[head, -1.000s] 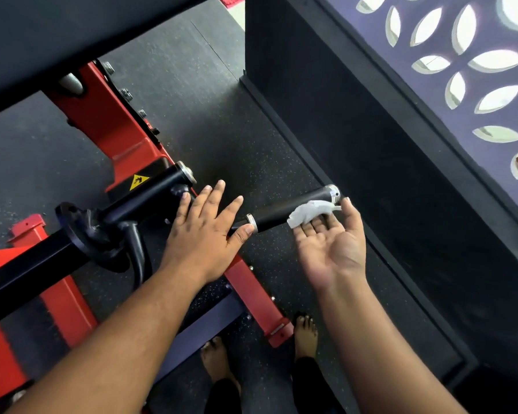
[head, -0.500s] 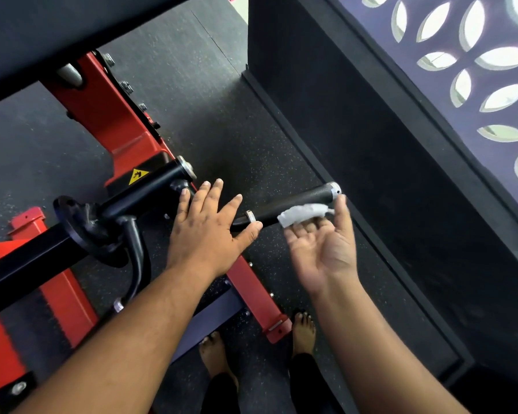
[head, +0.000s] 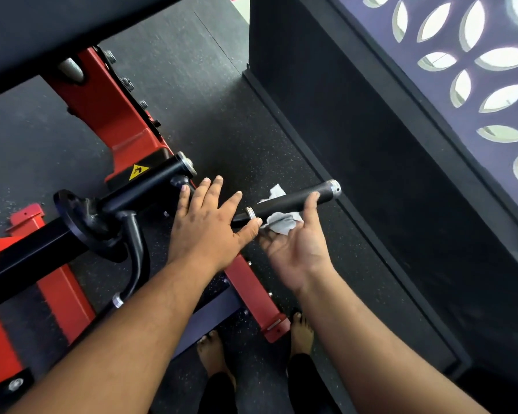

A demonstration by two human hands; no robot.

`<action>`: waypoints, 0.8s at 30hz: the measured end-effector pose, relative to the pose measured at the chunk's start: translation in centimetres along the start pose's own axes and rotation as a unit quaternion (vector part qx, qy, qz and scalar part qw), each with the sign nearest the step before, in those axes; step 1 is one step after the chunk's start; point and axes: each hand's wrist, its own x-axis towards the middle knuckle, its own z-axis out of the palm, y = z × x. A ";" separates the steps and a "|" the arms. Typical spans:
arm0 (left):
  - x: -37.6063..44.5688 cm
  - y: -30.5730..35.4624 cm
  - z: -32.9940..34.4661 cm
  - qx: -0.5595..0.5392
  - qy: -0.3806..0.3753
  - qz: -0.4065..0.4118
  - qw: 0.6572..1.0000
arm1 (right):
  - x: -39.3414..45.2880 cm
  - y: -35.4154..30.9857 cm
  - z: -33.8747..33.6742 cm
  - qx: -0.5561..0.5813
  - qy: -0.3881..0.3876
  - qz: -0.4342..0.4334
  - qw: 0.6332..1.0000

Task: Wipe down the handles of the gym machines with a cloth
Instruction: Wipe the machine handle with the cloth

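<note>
Only the head cam here, looking straight down at a red steel gym machine frame (head: pixel 108 115) with chunky bolts along its edge, sitting on speckled black rubber floor (head: pixel 222 115). The handle (head: pixel 293 198) is a round black grip with a fine pebbly texture, capped by a shiny metal end on the right and a thin metal ring on the left; it sticks out to the right, tilted a bit upward in the picture. The cloth (head: pixel 281 222) is a small crumpled white-grey rag, more like a thin wipe, bunched under the handle with one corner poking up behind it. The right hand (head: pixel 296 249) is palm-up beneath the handle, fingers cupped loosely under the rag and thumb reaching up along the near side of the grip, so it's holding the cloth against the bar rather than clenching it. The left hand (head: pixel 207 225) lies flat, fingers straight and spread, resting over the bar just left of the metal ring, thumb tip right by the rag, gripping nothing. Further left a smooth glossy black tube (head: pixel 150 186) with a yellow warning sticker (head: pixel 137 171) runs to a round black flange. Bare feet show at the bottom, and a purple wall panel (head: pixel 461 85) with leaf-shaped cutouts fills the top right.
</note>
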 end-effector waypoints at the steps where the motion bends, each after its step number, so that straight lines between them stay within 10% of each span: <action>1: 0.0 0.0 0.0 0.000 -0.003 -0.001 1.000 | 0.2 -0.4 0.1 0.009 0.006 -0.001 1.000; 6: -0.1 0.0 0.0 -0.002 0.001 0.004 1.000 | 2.7 -3.9 -0.6 0.141 0.056 -0.117 0.981; 14: -0.2 0.0 0.1 0.007 0.009 0.006 1.000 | -1.4 2.7 -0.5 -0.085 0.058 0.002 0.995; 19: -0.2 -0.1 0.1 0.000 0.015 0.008 1.000 | -3.5 0.0 -2.2 -0.135 0.120 -0.130 0.975; 21: -0.2 -0.1 0.2 -0.004 0.012 0.008 1.000 | -3.8 -2.7 -3.0 -0.249 0.146 -0.296 0.911; 24: -0.3 -0.1 0.1 -0.008 0.011 0.008 1.000 | -1.3 -6.2 -4.8 -0.510 0.161 -0.467 0.704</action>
